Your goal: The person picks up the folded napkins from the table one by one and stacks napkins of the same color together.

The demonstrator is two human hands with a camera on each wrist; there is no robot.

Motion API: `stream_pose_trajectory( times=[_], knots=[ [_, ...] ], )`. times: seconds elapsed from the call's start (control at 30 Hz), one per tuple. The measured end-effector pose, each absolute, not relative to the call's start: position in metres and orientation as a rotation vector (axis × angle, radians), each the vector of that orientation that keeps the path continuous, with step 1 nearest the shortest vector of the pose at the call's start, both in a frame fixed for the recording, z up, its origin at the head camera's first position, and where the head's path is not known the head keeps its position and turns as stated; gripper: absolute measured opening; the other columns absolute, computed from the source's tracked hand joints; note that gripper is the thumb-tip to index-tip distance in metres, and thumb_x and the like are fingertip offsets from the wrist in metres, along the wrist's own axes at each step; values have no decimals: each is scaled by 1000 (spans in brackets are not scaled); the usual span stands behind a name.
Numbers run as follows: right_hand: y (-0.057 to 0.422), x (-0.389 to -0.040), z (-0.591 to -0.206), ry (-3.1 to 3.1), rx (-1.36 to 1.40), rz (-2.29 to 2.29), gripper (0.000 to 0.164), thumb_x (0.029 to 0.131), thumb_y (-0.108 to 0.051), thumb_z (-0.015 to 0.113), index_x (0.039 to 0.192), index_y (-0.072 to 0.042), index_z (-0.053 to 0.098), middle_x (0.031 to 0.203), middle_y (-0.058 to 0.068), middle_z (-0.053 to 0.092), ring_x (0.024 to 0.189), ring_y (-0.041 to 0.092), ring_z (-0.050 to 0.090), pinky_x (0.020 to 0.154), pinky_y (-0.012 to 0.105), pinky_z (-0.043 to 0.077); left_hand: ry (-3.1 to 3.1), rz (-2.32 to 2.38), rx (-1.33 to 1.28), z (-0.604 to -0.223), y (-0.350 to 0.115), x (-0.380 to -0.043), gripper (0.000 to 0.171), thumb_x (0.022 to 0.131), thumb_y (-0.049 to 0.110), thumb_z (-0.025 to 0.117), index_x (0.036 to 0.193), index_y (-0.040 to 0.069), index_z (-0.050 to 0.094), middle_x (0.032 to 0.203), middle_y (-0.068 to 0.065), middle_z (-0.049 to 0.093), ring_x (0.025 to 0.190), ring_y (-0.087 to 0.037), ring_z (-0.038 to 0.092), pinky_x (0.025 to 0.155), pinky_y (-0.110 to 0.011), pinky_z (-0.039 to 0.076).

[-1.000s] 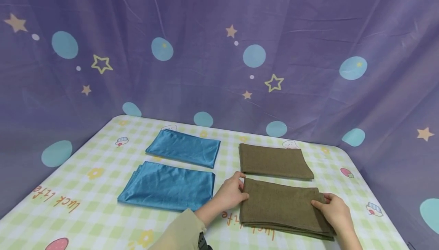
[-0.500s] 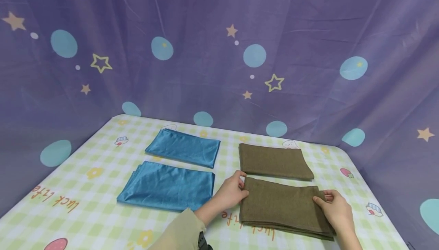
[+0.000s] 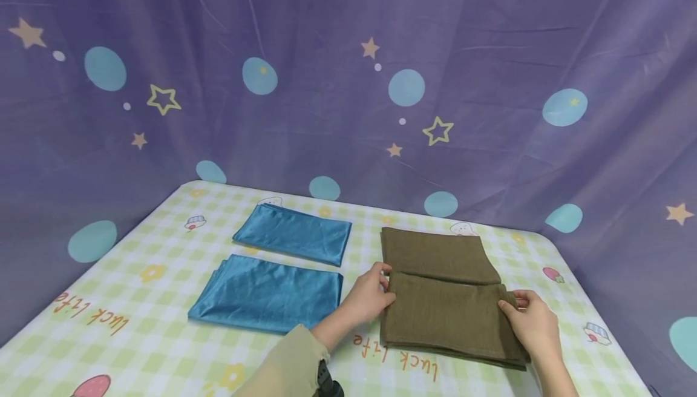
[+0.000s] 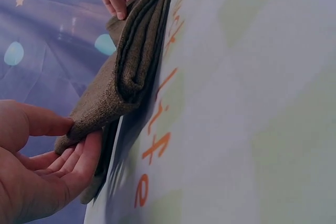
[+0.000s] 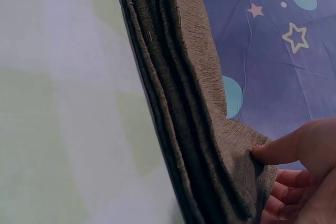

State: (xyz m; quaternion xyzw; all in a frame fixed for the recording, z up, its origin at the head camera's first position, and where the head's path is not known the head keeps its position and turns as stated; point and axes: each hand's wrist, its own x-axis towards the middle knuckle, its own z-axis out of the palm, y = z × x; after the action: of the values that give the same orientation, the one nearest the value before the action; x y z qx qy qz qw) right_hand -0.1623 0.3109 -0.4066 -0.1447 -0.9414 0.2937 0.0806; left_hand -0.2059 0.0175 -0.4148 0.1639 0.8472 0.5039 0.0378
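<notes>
A folded olive-brown cloth [image 3: 446,315] lies at the lower right of the frame, several layers thick, its loose edges showing in the wrist views. I judge it light, soft and limp, with nothing to break; its matte, coarse weave should give good grip. The layers could slide apart, so the corners are best pinched through the whole stack.

The left hand [image 3: 369,294] does this at the cloth's far left corner, nearly closed, thumb above and fingers underneath. The right hand [image 3: 535,327] pinches the far right corner likewise, thumb on top, fingers below; whether either has every layer, I can't tell.

Just beyond is a second brown cloth [image 3: 441,255], also folded; the two meet or slightly overlap, I can't tell which. Left of centre lie two folded blue cloths [image 3: 267,294], one behind the other, shiny and probably slippery. I see no brand or label on any of them.

The green-checked tablecloth [image 3: 163,348] reads "luck life" in orange, upside down, at the left edge and again at lower centre. Behind hangs a purple curtain [image 3: 327,22] with stars and blue ovals.
</notes>
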Motion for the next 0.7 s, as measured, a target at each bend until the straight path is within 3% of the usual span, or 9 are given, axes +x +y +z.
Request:
stream_pose_trajectory(
  times=[0.7],
  knots=[
    [301, -183, -398, -2713, -354, 851, 42, 88, -24, 57, 116, 7, 49, 107, 29, 57, 95, 41, 59, 76, 48, 44, 2592, 1624, 374, -402, 18, -223, 48, 76, 0, 62, 122, 1, 46, 86, -8, 55, 49, -10, 50, 47, -24, 45]
  ],
)
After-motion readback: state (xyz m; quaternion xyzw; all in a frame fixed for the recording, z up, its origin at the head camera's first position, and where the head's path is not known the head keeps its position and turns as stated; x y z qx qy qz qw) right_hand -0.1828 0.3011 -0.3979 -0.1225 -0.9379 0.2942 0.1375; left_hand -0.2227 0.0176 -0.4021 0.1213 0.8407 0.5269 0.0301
